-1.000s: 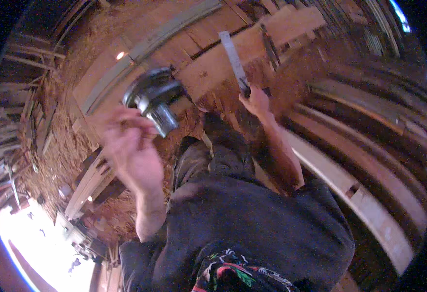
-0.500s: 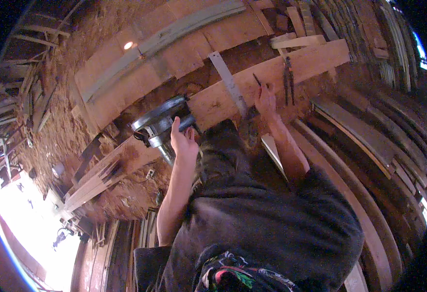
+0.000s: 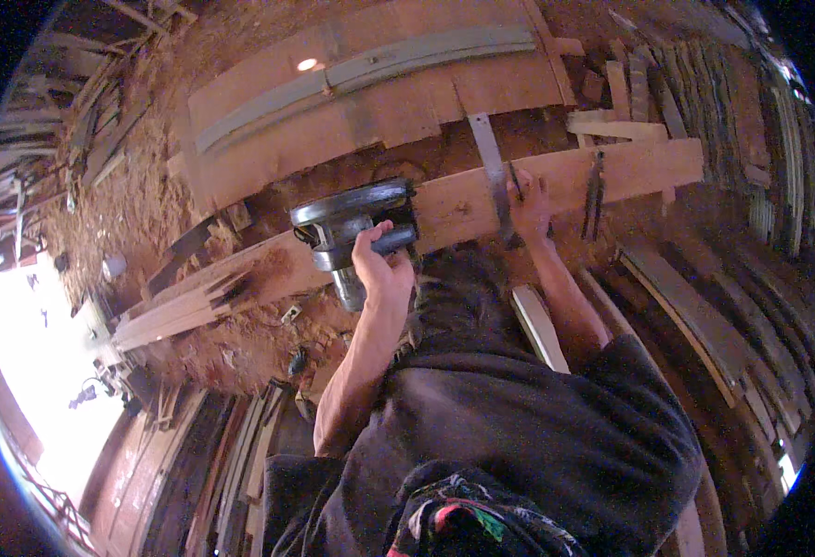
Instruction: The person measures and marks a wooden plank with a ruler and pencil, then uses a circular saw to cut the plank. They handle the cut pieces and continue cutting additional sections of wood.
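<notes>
A long wooden plank [image 3: 563, 190] lies across in front of me. On its left part rests a circular saw [image 3: 356, 206] with a dark body and handle. My left hand [image 3: 386, 271] is closed round the saw's handle. Across the plank, right of the saw, lies a flat metal square [image 3: 489, 158]. In my right hand [image 3: 531, 208], closed beside the square, is a thin dark pencil [image 3: 515, 176], its tip near the blade's edge. A pair of pliers [image 3: 593, 197] with dark handles lies on the plank, further right.
Beyond the plank lies a wide board [image 3: 407, 102] with a grey strip [image 3: 370, 65] on it. Split timber [image 3: 180, 311] extends to the left. Stacked boards [image 3: 695, 316] fill the right side, and wood scraps [image 3: 625, 93] lie at the far right.
The whole view has shifted, so the bench things appear further right. My right hand with the pencil has come closer to the metal square. My left hand stays at the saw's handle.
</notes>
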The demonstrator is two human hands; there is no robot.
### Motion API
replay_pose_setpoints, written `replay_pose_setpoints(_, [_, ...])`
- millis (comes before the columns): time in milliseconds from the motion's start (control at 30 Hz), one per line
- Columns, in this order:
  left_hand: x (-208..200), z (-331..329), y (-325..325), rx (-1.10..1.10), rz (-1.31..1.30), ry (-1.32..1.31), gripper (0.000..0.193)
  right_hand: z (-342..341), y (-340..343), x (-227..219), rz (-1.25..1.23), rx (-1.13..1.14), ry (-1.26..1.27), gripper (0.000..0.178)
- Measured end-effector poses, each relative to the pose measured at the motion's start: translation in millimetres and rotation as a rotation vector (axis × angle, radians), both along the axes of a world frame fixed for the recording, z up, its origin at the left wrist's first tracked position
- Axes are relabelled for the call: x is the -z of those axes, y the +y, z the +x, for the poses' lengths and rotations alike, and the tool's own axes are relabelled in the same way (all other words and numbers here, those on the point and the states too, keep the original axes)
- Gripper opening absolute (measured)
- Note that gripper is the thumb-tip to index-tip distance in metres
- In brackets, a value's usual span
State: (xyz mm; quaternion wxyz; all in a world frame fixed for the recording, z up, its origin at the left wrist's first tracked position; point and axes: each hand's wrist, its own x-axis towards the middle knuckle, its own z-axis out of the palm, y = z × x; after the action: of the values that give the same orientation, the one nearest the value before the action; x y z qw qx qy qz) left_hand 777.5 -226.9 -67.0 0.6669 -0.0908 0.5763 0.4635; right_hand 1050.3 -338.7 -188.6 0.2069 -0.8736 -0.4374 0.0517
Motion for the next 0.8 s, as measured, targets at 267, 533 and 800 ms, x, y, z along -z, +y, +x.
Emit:
replay_pose_setpoints(267, [-101.2,-67.9,-7.2,-0.236,0.145,-0.422,0.014,-96.9,61.1,-148.0,0.016,-0.239,0.821,0.034])
replay_pose_setpoints(533, [-8.5,-95.5,-40.2,-0.22,0.285,-0.633,0.016,-143.8,57.2,-158.5,-0.163,-0.359,0.813,0.04])
replay_pose_setpoints(800, [31.2,-100.1,-64.9,-0.425,0.517,-0.876,0.012,-171.8,51.3,-151.7,-0.169,0.043,1.641,0.031])
